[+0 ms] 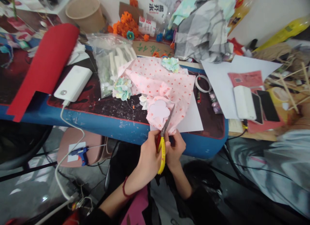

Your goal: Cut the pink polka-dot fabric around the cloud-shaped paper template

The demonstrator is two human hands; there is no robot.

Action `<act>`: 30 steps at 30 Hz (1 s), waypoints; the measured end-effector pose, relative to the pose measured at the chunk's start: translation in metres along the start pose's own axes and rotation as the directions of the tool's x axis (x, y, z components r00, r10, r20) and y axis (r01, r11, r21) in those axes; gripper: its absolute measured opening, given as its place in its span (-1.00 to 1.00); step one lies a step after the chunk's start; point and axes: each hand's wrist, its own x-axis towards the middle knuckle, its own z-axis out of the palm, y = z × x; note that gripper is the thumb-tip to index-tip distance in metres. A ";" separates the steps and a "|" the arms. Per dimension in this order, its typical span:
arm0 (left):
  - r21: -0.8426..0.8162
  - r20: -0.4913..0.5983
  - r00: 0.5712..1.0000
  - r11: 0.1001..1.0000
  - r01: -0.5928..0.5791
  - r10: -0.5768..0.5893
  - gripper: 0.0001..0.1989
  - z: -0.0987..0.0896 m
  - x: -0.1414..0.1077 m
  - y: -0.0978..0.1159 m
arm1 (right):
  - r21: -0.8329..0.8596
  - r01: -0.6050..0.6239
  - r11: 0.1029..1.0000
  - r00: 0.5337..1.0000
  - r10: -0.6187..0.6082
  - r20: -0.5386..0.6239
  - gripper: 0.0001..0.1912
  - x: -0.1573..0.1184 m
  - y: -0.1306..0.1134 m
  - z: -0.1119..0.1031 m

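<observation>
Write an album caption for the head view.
Left hand grips yellow-handled scissors, blades beside a pale flower shape on pink dotted fabric.

Red dots over pink

The cloth (pixel 157 79) is pale pink, scattered with small red dots. The flower-shaped piece (pixel 159 111) is plain whitish lilac. The scissors (pixel 162 157) show yellow handles, a touch of red and grey blades. 2 ruffled flowers (pixel 170 64) blend mint green and pale yellow. The table (pixel 116 124) is dark maroon, edged in blue. A crumpled cloth (pixel 201 31) carries grey-and-white checks; the long strip (pixel 48 57) is solid red.
</observation>
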 end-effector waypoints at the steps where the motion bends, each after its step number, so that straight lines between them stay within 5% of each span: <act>1: 0.008 -0.009 1.000 1.000 0.006 -0.006 -0.62 0.000 0.000 -0.001 | -0.011 0.013 1.000 1.000 -0.013 0.016 -0.84 0.000 -0.001 -0.001; 6: 0.042 -0.041 0.999 0.999 0.035 -0.033 -0.67 -0.003 0.000 -0.004 | -0.104 0.069 0.992 0.995 -0.060 0.082 -0.77 0.010 -0.006 -0.027; 10: 0.044 -0.042 0.999 0.999 0.023 -0.022 -0.69 -0.011 -0.003 -0.001 | -0.177 0.115 0.977 0.989 -0.130 -0.072 -0.95 0.048 -0.005 -0.056; 11: 0.037 -0.033 0.999 0.999 0.014 -0.013 -0.69 -0.013 -0.003 0.000 | -0.175 0.165 0.971 0.983 -0.176 -0.051 -0.77 0.062 -0.004 -0.060; 13: 0.016 -0.022 1.000 1.000 -0.002 0.002 -0.68 -0.017 -0.005 0.003 | -0.123 0.310 0.943 0.938 -0.281 0.204 -0.43 0.090 -0.002 -0.062; 15: -0.010 -0.030 1.000 1.000 -0.010 0.009 -0.67 -0.019 -0.006 0.004 | -0.016 0.332 0.943 0.868 -0.298 0.398 -0.58 0.112 0.000 -0.058; 17: -0.037 -0.048 0.999 0.999 -0.013 0.011 -0.67 -0.019 -0.007 0.005 | 0.015 0.312 0.950 0.861 -0.289 0.419 -0.76 0.124 0.001 -0.052; 30: -0.103 -0.070 0.997 0.994 -0.027 0.020 -0.68 -0.011 -0.011 0.003 | -0.004 0.385 0.923 0.887 -0.368 0.278 -0.89 0.109 -0.009 -0.031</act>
